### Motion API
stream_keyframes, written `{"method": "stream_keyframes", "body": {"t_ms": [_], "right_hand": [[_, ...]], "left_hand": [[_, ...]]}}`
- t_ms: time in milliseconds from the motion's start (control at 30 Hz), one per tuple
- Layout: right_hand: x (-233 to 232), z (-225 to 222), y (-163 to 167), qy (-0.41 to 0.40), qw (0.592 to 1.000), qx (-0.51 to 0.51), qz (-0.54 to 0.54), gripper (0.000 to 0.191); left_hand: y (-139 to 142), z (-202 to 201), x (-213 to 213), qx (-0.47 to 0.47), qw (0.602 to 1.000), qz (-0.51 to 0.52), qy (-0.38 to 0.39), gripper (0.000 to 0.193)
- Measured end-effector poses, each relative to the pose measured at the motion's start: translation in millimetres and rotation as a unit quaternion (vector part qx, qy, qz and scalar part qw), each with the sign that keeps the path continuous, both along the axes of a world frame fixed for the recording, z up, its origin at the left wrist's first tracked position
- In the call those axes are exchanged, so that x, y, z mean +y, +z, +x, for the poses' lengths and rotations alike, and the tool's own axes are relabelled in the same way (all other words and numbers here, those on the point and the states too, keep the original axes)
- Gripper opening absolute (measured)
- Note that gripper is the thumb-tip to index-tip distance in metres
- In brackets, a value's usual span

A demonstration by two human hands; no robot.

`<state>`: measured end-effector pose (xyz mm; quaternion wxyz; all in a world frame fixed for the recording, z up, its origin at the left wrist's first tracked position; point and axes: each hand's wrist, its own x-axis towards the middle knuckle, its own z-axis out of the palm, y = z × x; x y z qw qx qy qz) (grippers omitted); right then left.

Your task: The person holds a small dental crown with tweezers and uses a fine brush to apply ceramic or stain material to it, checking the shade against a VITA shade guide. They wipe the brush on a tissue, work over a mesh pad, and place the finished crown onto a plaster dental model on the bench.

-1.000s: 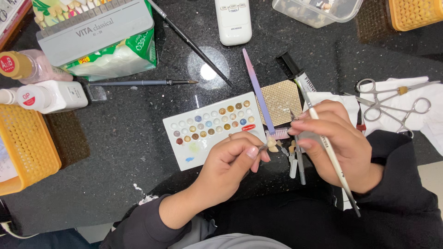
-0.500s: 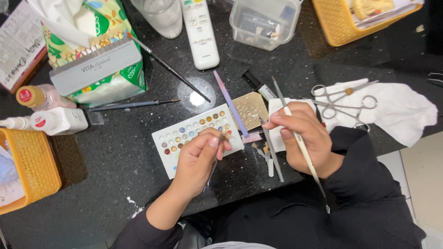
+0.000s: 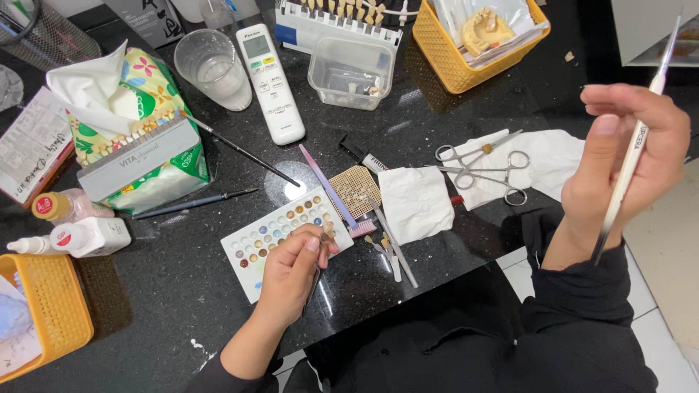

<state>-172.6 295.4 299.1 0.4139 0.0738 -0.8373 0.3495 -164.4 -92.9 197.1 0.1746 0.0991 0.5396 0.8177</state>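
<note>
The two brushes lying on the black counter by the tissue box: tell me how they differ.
The thin black brush is longer and slimmer, and slants from the tissue box down toward the white palette. The dark grey brush is shorter and thicker, and lies nearly level below the box. Both are dark, lie flat on the counter and are in neither hand.

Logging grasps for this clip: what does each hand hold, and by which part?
Right hand holds a white-handled brush mid-handle. Left hand pinches a dark slim tool near its upper end.
</note>
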Motion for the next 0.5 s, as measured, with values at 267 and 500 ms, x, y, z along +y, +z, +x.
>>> {"method": "stream_keyframes", "body": {"t_ms": [267,500], "right_hand": [[-9,23,-11,-0.01,1.0,0.021,-0.003,0.017],[-4,16,-17,-0.029,0.999,-0.013,-0.029,0.015]], "left_hand": [[-2,1,-1,-0.005,0.999,0.032,-0.011,0.029],[-10,2,-1,-0.003,0.998,0.054,-0.007,0.028]]}}
